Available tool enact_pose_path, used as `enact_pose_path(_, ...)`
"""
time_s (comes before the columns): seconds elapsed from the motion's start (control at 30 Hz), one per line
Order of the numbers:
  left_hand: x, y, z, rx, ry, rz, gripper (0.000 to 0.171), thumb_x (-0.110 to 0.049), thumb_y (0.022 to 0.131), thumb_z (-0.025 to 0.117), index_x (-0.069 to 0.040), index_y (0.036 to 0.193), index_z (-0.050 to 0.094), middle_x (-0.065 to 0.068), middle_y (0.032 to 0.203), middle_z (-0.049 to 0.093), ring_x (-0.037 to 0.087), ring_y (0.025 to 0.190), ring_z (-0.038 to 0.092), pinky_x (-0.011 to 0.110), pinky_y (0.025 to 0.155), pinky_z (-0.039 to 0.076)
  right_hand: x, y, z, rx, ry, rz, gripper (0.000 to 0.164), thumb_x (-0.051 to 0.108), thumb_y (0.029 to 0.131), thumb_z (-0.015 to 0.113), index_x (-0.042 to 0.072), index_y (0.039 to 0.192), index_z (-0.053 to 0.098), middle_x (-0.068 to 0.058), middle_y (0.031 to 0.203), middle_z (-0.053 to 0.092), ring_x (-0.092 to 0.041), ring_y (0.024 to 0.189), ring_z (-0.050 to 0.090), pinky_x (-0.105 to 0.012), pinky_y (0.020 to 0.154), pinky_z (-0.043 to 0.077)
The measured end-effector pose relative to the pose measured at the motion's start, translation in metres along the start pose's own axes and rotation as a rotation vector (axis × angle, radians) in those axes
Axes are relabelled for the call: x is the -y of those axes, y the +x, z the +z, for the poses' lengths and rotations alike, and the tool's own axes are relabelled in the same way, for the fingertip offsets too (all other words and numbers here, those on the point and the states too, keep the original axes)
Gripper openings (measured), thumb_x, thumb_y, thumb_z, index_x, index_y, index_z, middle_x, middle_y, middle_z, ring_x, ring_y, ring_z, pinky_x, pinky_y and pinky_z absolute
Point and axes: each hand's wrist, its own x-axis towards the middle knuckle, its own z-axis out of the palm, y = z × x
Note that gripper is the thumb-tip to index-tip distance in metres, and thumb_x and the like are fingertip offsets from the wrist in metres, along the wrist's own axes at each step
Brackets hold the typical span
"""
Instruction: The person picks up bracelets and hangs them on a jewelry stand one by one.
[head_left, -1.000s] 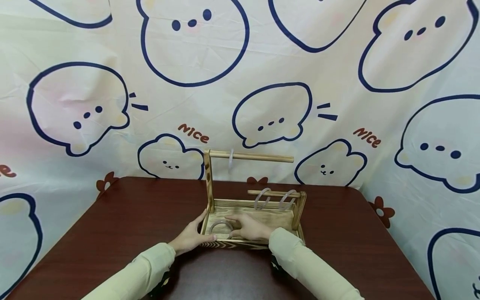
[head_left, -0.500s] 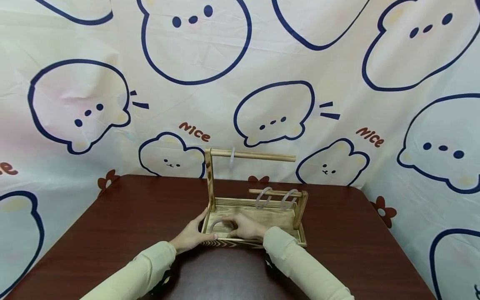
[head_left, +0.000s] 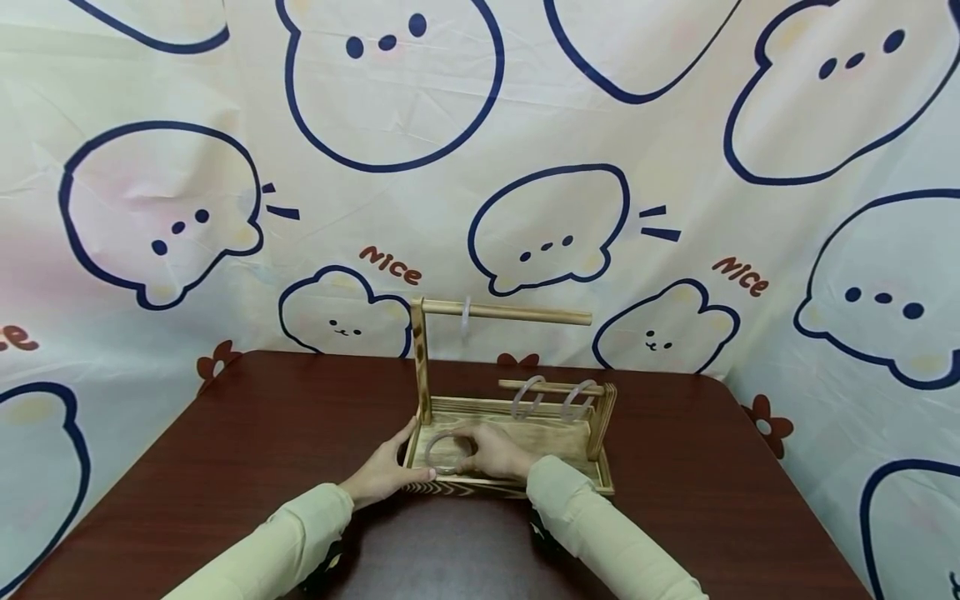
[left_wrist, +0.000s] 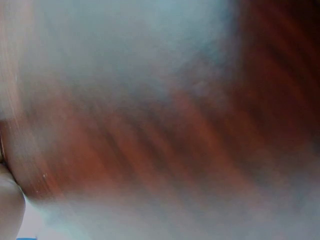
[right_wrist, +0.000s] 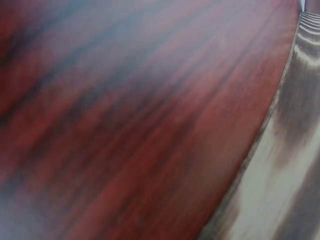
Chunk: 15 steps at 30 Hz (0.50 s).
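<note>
A wooden bracelet stand [head_left: 525, 433] with a shallow tray base sits on the table. My left hand [head_left: 385, 473] grips the tray's front left corner, thumb over the front rim and fingers along the left side. Over the tray floor, my right hand [head_left: 495, 452] pinches a pale translucent bangle [head_left: 429, 454] by its right side. Another bangle [head_left: 465, 313] hangs on the upper bar [head_left: 525, 314]. Two more hang on the lower bar [head_left: 551, 387], a left bangle [head_left: 516, 402] and a right bangle [head_left: 567, 405]. The right wrist view catches only the tray's streaked wooden side [right_wrist: 280, 165].
The dark red-brown table [head_left: 300, 417] extends around the stand. A cartoon-print cloth [head_left: 420, 217] hangs behind and at both sides. The stand's left post [head_left: 421, 362] is tall, and its right post [head_left: 599, 421] is shorter.
The bangle in my right hand has shifted slightly right and now shows as a fuller ring. My left hand keeps its place on the tray corner.
</note>
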Motion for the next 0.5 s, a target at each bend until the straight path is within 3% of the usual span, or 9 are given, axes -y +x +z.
enact_pose_path(0.07,-0.0001,0.0002,0.0000,0.000,0.000,0.000,0.100,-0.030,0.075,0.075,-0.017,0.149,0.009,0.016,0.153,0.009,0.039,0.138,0.009,0.059,0.103,0.024,0.0001,-0.0002,-0.0005,-0.018,-0.028,-0.002,0.053,0.025,0.075,0.075,0.010,0.122,0.059,0.003,0.078,0.059,-0.003,0.064,0.048,-0.020,0.062,0.041)
enact_pose_path(0.23,-0.0005,-0.0001,-0.0003,0.001,0.002,-0.003,0.099,-0.031,0.076,0.075,-0.018,0.149,0.009,0.017,0.153,0.009,0.040,0.138,0.010,0.059,0.102,0.025,-0.0010,0.0002,0.0004,-0.054,-0.098,-0.020,0.027,0.029,0.075,0.075,0.011,0.091,0.063,0.004,0.067,0.052,-0.004,0.055,0.044,-0.020,0.053,0.035)
enact_pose_path(0.5,-0.0004,-0.0001,0.0004,0.004,-0.004,0.001,0.100,-0.031,0.075,0.075,-0.017,0.149,0.009,0.018,0.153,0.009,0.041,0.138,0.009,0.060,0.102,0.024,-0.0044,-0.0005,0.0022,-0.076,-0.121,-0.033,0.037,0.033,0.075,0.075,0.010,0.101,0.063,0.004,0.075,0.055,-0.004,0.061,0.047,-0.021,0.058,0.040)
